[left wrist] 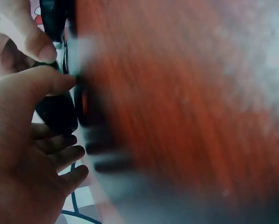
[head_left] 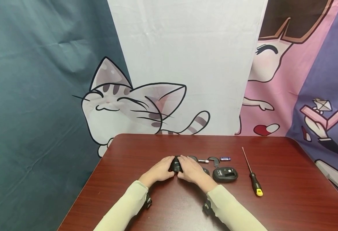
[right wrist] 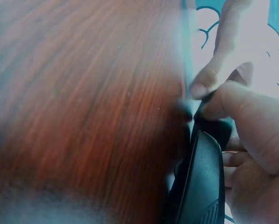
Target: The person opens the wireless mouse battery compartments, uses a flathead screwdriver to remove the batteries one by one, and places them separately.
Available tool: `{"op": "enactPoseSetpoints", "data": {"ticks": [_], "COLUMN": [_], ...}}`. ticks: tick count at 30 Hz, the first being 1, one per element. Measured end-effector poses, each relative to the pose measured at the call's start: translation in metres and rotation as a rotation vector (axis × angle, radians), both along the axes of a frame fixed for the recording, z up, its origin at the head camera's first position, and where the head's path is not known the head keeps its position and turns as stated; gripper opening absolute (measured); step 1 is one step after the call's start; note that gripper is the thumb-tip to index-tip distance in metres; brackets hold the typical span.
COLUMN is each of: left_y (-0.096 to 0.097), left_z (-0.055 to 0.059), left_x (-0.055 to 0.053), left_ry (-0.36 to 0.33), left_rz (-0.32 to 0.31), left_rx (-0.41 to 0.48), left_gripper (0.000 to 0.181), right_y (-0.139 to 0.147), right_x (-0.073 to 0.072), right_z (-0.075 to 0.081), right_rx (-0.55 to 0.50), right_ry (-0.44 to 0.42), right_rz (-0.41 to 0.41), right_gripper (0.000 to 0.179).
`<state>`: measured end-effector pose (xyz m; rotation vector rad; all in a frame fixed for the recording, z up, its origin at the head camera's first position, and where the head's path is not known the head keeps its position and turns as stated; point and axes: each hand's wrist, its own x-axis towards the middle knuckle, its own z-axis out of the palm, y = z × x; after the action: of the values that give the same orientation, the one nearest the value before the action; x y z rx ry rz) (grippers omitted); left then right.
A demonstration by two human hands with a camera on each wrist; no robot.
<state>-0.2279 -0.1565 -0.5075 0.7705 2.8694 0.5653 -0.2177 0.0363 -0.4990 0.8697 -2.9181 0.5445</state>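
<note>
A black computer mouse (head_left: 176, 164) is held between both hands near the middle of the table. My left hand (head_left: 160, 169) grips its left side, and my right hand (head_left: 192, 169) grips the right side. The thumbs come close together at its near end; the left thumb (left wrist: 55, 81) presses along it in the left wrist view. In the right wrist view the held mouse (right wrist: 216, 133) is largely hidden by my right hand (right wrist: 256, 126). A second black mouse (right wrist: 207, 179) stands close by the right hand, partly covered by it in the head view.
Right of the hands, a black mouse (head_left: 225, 174) lies underside up with its battery slot showing. Behind it are a dark curved cover (head_left: 215, 161), a blue battery (head_left: 225, 158) and a silver-white battery (head_left: 203, 161). A screwdriver (head_left: 252, 176) lies farther right on the table (head_left: 287, 192).
</note>
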Motion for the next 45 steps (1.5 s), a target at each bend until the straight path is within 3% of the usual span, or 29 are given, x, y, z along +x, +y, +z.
{"op": "enactPoseSetpoints", "data": {"ticks": [6, 11, 16, 24, 29, 32, 36, 42, 45], "left_y": [0.003, 0.004, 0.005, 0.013, 0.024, 0.034, 0.048, 0.059, 0.062], "left_z": [0.002, 0.017, 0.035, 0.06, 0.071, 0.077, 0.087, 0.086, 0.084], "left_x": [0.0, 0.003, 0.011, 0.032, 0.048, 0.056, 0.069, 0.081, 0.086], "left_ry": [0.113, 0.133, 0.102, 0.066, -0.011, -0.057, -0.115, -0.221, -0.216], "left_rz": [0.018, 0.028, 0.039, 0.048, 0.045, 0.041, 0.065, 0.057, 0.073], "left_rx": [0.065, 0.161, 0.301, 0.471, 0.692, 0.815, 0.898, 0.961, 0.923], "left_gripper": [0.045, 0.031, 0.034, 0.037, 0.034, 0.035, 0.039, 0.042, 0.042], "right_y": [0.003, 0.009, 0.017, 0.03, 0.036, 0.041, 0.048, 0.059, 0.063], "right_x": [-0.002, -0.001, 0.006, 0.025, 0.037, 0.045, 0.057, 0.074, 0.08], "right_z": [0.0, 0.012, 0.033, 0.057, 0.066, 0.069, 0.069, 0.068, 0.065], "right_rx": [-0.097, -0.204, -0.348, -0.513, -0.588, -0.65, -0.751, -0.894, -0.905], "right_ry": [0.115, 0.195, 0.177, 0.151, 0.145, 0.098, 0.011, -0.132, -0.178], "right_rz": [-0.038, -0.058, -0.08, -0.092, -0.089, -0.1, -0.117, -0.081, -0.086], "right_gripper": [0.044, 0.033, 0.029, 0.037, 0.038, 0.037, 0.04, 0.041, 0.041]}}
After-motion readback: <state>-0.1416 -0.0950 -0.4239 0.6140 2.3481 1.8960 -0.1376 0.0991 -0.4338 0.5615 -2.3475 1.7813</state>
